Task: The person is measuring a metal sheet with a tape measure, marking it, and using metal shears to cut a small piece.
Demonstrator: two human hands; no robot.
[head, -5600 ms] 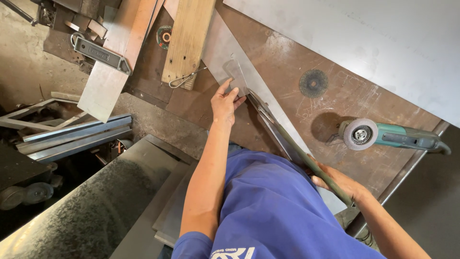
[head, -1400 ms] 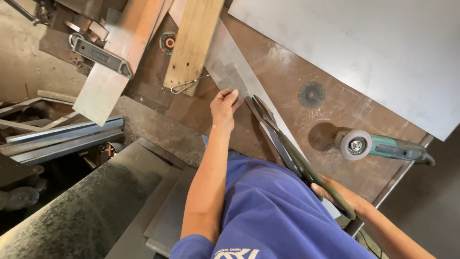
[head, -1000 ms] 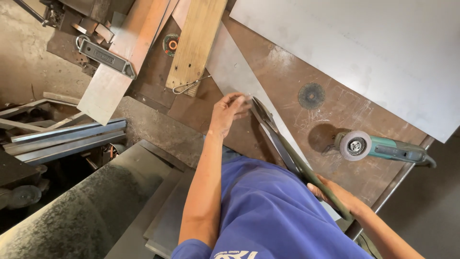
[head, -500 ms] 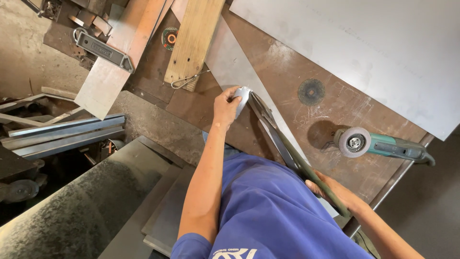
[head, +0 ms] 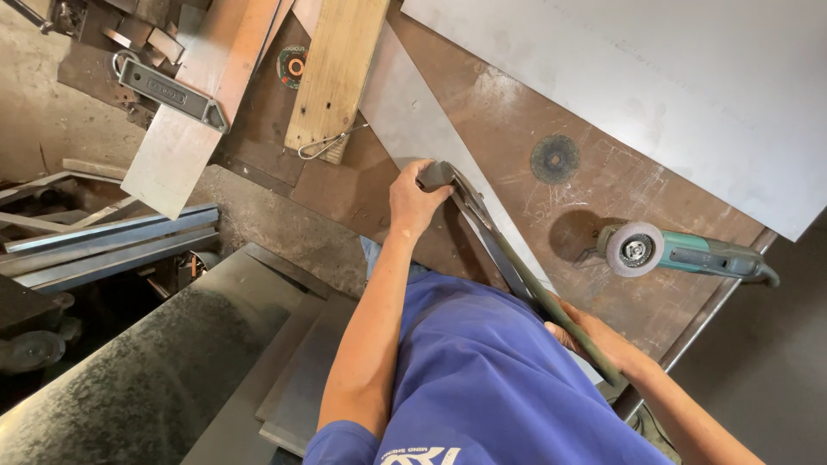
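Observation:
My left hand [head: 412, 203] is closed on the curled-up cut edge of a grey sheet-metal strip [head: 405, 112], right at the jaws of long-handled metal shears [head: 500, 250]. The shears run diagonally across the rusty brown steel table [head: 603, 172] toward my body. Low on the right, my right hand [head: 594, 334] grips the shears' dark handles. My blue shirt hides the near part of the sheet and part of the handles.
A teal angle grinder [head: 680, 252] lies on the table at the right, a loose grinding disc [head: 555, 158] beside it. A large grey sheet [head: 655, 77] covers the far right. A wooden plank [head: 336, 69], a metal clamp [head: 168, 90] and steel bars [head: 103, 245] lie left.
My left hand went from lying flat on the sheet to gripping its cut edge, which now curls upward at the shear jaws. The shears and right hand have barely shifted.

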